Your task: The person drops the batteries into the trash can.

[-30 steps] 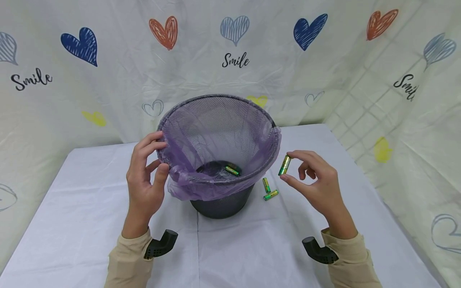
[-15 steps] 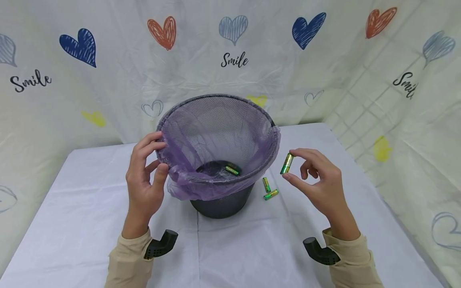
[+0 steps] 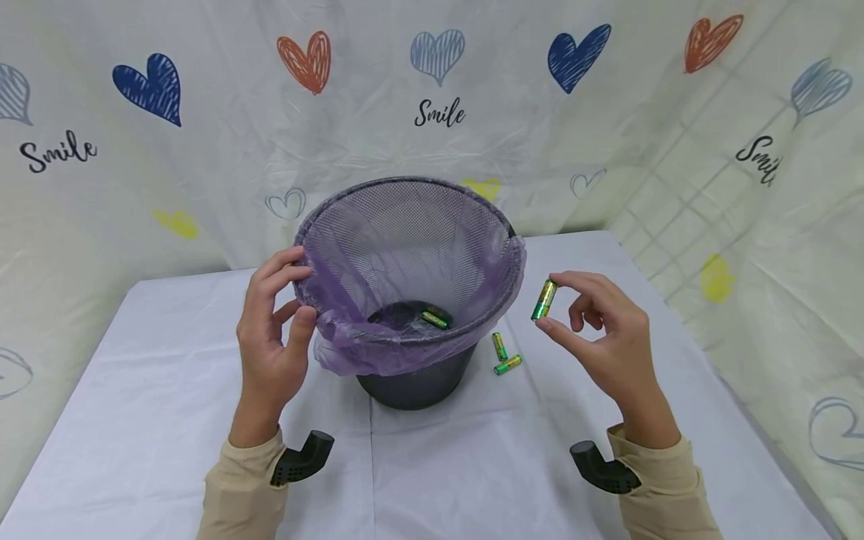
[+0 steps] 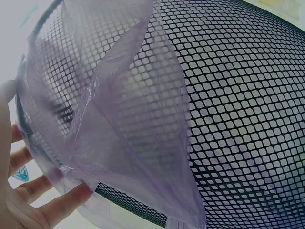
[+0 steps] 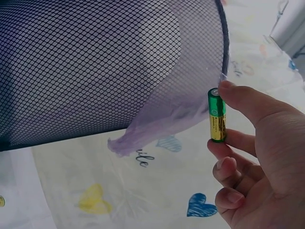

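Note:
In the head view, my left hand (image 3: 273,337) rests its spread fingertips and thumb against the left rim of a black mesh wastebasket (image 3: 418,394). A thin purple bin liner (image 3: 412,356) folds over the rim; in the left wrist view, my fingers (image 4: 66,202) touch it. My right hand (image 3: 604,341) is to the right of the wastebasket, apart from it. Between thumb and fingertips it pinches a green and gold battery (image 3: 544,300) by its two ends, seen close in the right wrist view as the same battery (image 5: 217,114).
A battery (image 3: 435,320) lies on the wastebasket's floor, seen through the liner. Two more, a steeply angled battery (image 3: 499,346) and a flatter battery (image 3: 508,365), lie on the white-covered table (image 3: 432,480) right of its base. Behind hangs a heart-printed curtain (image 3: 364,142).
My right hand has drawn slightly right and up, away from the wastebasket, with the battery still pinched. My left hand and the wastebasket stay in place.

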A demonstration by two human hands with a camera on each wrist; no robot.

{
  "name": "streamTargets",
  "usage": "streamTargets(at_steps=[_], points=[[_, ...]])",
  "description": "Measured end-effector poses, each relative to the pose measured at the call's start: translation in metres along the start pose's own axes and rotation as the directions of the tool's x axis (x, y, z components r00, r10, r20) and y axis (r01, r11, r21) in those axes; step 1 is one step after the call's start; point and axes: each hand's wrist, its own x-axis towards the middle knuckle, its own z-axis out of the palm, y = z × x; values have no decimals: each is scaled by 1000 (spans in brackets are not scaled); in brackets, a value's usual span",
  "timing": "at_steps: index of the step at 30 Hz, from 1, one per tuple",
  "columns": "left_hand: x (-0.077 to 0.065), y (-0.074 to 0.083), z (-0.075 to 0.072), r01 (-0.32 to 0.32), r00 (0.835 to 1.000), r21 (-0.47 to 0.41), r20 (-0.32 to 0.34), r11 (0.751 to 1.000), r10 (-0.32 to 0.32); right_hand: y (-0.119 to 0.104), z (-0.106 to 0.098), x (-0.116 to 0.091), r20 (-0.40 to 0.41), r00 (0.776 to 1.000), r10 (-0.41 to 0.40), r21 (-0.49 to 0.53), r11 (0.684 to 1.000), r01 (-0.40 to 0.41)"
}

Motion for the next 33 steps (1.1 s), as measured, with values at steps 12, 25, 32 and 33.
streamTargets(at_steps=[12,25,32,33], points=[[0,-1,0,-2,1000,-5,-2,1000,2,-2,-4,8,-29,999,-30,32,999,31],[-1,-1,-1,-4,1000,-2,-6,1000,4,-13,-3,18,-36,998,-54,47,997,55],[0,-1,-1,-2,1000,0,-4,1000,2,-18,-1,22,-45,997,-63,71,995,66],[0,-1,-1,-1,1000,0,-3,1000,1,-19,-1,23,-46,997,-64,75,995,67]])
